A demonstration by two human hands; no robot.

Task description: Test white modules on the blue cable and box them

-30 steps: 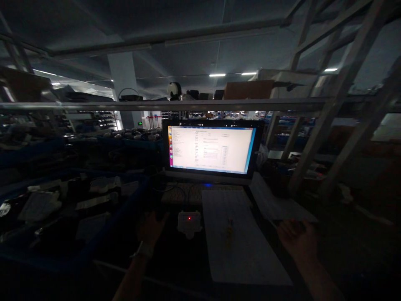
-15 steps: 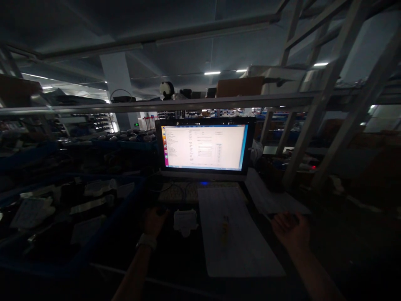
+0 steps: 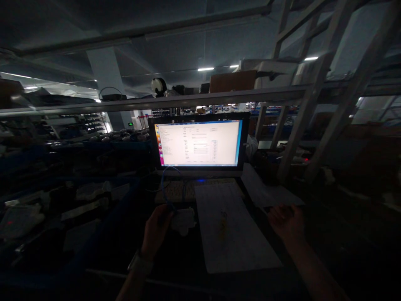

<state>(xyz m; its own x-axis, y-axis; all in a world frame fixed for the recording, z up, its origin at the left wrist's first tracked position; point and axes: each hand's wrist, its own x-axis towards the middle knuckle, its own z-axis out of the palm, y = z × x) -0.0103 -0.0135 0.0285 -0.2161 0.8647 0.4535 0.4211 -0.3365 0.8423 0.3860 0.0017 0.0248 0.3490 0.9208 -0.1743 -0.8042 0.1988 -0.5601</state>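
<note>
In the dim light my left hand (image 3: 157,225), with a band at the wrist, is closed on a thin blue cable (image 3: 163,184) that loops up in front of the monitor. Its fingertips are at the left edge of a small pale, flat device (image 3: 183,220); whether the cable end is plugged into it I cannot tell. My right hand (image 3: 286,223) rests at the right with loosely curled fingers and nothing visible in them. It lies close to a slanted pale sheet (image 3: 271,193). Between the hands is a large white sheet (image 3: 233,246) with small yellowish pieces (image 3: 223,223) on it.
A lit monitor (image 3: 198,144) stands behind a keyboard (image 3: 171,191). At the left is a blue bin (image 3: 105,234) with several pale and dark devices. Overhead runs a shelf (image 3: 188,100) bearing a cardboard box (image 3: 232,81); metal posts (image 3: 296,133) stand at the right.
My left hand has moved up and right to the pale device, and the blue cable now arches up from it. The right hand holds about the same pose. The view has shifted slightly.
</note>
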